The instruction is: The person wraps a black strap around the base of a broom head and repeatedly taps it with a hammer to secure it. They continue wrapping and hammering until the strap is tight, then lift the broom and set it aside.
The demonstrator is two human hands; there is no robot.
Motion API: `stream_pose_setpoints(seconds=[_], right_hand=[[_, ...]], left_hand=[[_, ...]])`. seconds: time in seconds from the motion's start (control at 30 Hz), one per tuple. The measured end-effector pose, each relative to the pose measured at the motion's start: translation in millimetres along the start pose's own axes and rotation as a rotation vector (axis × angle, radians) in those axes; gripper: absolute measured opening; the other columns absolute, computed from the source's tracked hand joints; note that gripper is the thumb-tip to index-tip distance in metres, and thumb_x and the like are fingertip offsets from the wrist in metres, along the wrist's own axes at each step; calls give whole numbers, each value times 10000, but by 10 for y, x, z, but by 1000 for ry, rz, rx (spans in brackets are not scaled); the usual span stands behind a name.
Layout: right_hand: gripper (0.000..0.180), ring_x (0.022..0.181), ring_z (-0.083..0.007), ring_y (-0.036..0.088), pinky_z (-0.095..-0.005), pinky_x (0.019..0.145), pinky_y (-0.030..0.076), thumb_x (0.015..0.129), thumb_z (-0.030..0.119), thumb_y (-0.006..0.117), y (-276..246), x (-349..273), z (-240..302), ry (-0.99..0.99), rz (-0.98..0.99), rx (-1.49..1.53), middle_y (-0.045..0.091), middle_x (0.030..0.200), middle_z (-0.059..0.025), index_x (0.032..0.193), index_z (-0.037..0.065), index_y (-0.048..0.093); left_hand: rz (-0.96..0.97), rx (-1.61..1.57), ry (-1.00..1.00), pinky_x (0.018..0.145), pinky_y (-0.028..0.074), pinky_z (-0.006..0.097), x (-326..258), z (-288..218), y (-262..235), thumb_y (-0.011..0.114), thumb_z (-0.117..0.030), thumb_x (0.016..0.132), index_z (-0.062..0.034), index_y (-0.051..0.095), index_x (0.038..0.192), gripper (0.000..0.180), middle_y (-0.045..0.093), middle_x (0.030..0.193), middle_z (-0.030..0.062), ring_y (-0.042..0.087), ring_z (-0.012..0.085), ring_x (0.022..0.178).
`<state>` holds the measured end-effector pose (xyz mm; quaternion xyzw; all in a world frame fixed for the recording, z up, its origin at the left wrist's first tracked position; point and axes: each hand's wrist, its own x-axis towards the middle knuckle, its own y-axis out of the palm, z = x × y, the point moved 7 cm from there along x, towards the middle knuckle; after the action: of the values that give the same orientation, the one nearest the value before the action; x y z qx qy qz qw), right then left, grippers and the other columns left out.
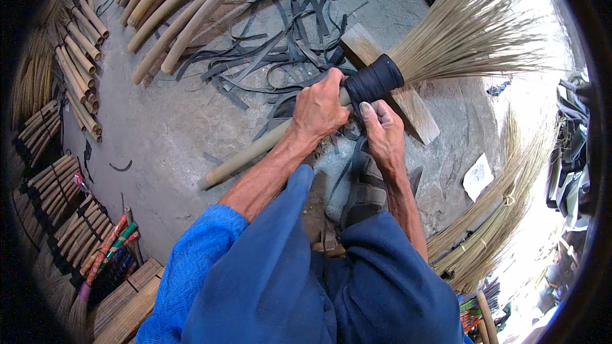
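Observation:
A broom lies slantwise before me, its straw bristles [472,28] fanned toward the upper right. Its pale bamboo handle [245,158] runs down to the left, under my left forearm. Black rubber strip is wound in a thick band [376,81] where bristles and handle meet. My left hand [320,108] is closed round the handle just beside the band. Thumb and fingers of my right hand [384,129] pinch the strip at the band's lower edge; the strip's end is mostly hidden. Under the band sits a wooden block [413,114].
Loose black rubber strips [280,57] lie tangled beyond my hands. Bamboo poles [182,9] stand at the upper left, with bundled handles [60,181] stacked along the left. Straw bundles [491,223] and a scrap of white paper [477,177] lie to the right. My sandalled foot [366,185] is below.

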<state>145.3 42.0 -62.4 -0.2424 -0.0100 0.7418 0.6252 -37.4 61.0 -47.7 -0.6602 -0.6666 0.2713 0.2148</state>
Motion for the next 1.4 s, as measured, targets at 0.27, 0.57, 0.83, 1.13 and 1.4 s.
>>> stream_pose_setpoints(seconds=[0.27, 0.57, 0.83, 1.13, 1.4], right_hand=[[432, 760, -118, 442, -344, 666, 427, 1117, 338, 710, 66, 96, 39, -7, -10, 6, 483, 768, -8, 880, 8, 562], [412, 632, -397, 586, -493, 622, 472, 1051, 339, 730, -76, -16, 554, -85, -34, -330, 591, 717, -234, 847, -2, 621], [368, 692, -479, 675, -564, 639, 496, 1042, 330, 706, -79, -22, 580, -122, -129, -467, 666, 735, -259, 854, 19, 649], [223, 539, -37, 419, -271, 493, 360, 1082, 279, 698, 83, -26, 227, 318, -3, 668, 550, 737, 83, 913, 139, 658], [216, 480, -23, 369, -247, 444, 318, 1077, 281, 713, 96, -156, 177, 420, -28, 801, 515, 727, 103, 905, 176, 635]], left_hand=[[68, -41, 26, 755, 606, 600, 133, 65, -88, 864, -244, 860, -39, 558, 1197, 499, 757, 878, 285, 764, 527, 879], [587, -563, -279, 620, 543, 329, 25, 144, 210, 784, -187, 858, 16, 695, 1112, 337, 739, 816, 93, 692, 134, 676], [262, -329, -95, 871, 562, 600, 163, 93, 276, 477, -351, 1137, 26, 715, 1172, 448, 760, 1044, 298, 702, 558, 972], [99, -254, -222, 927, 516, 672, 177, 146, 246, 338, -464, 1162, 8, 672, 1219, 581, 725, 1089, 385, 670, 620, 1062], [75, -282, -169, 910, 496, 638, 180, 240, 268, 371, -404, 1143, 8, 590, 1134, 467, 702, 1058, 358, 651, 601, 1047]])
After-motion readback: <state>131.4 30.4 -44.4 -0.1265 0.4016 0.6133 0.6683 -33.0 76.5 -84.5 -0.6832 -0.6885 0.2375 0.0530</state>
